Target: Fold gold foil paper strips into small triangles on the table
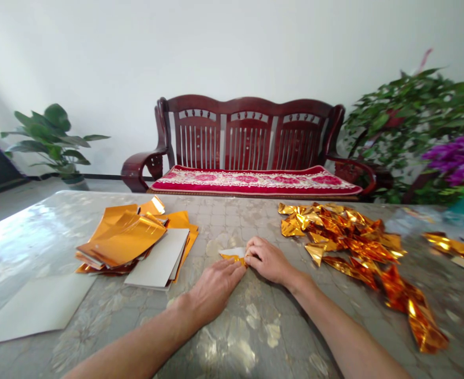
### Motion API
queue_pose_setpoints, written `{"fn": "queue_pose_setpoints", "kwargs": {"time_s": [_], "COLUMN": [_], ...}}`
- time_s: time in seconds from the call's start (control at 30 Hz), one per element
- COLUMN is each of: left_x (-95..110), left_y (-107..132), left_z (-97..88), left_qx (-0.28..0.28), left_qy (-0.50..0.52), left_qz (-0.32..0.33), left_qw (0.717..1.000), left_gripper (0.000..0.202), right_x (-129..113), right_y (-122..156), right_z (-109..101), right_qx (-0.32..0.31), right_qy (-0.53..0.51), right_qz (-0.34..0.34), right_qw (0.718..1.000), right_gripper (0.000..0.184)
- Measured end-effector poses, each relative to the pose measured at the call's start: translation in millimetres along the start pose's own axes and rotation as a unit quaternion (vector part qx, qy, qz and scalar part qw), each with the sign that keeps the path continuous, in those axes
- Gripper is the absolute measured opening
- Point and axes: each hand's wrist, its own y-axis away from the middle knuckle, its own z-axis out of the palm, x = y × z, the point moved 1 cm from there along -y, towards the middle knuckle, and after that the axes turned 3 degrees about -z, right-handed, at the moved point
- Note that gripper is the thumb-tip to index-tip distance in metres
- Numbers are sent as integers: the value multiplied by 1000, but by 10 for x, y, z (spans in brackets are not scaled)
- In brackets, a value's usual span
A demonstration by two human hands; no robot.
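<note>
A small piece of gold foil paper (233, 253), folded, with its pale back showing along the far side, lies on the table in front of me. My left hand (220, 281) rests flat over its near edge, fingers stretched out and close together, the thumb hidden. At the paper's right end, my right hand (266, 259) is closed in a pinch, thumb and curled fingers on the foil. Both hands cover part of the paper, so its full shape is hidden.
Left of my hands is a loose stack of gold foil sheets (125, 239), with a pale sheet (38, 305) nearby. Folded gold foil pieces (346, 237) are heaped to the right, near clear plastic (413, 218). Beyond the patterned table (232, 210) stands a wooden bench (248, 137).
</note>
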Motion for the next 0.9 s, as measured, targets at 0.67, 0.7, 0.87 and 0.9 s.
{"fn": "queue_pose_setpoints", "kwargs": {"time_s": [0.67, 0.7, 0.87, 0.9], "left_x": [74, 79, 111, 117], "left_y": [-44, -48, -72, -75], "left_z": [-12, -22, -64, -64], "left_qx": [-36, -38, -44, -43], "left_qy": [-80, -87, -123, -126], "left_qz": [-10, -9, -5, -4], "left_qw": [996, 995, 991, 991], "left_gripper": [33, 33, 25, 23], "right_x": [31, 40, 106, 128], "right_y": [-17, -17, -27, -28], "right_z": [39, 41, -5, -25], "right_qx": [40, 41, 41, 43], "right_qy": [-33, -37, -87, -102], "right_qz": [71, 71, 50, 48], "right_qw": [996, 996, 994, 993], "right_gripper": [10, 11, 23, 24]}}
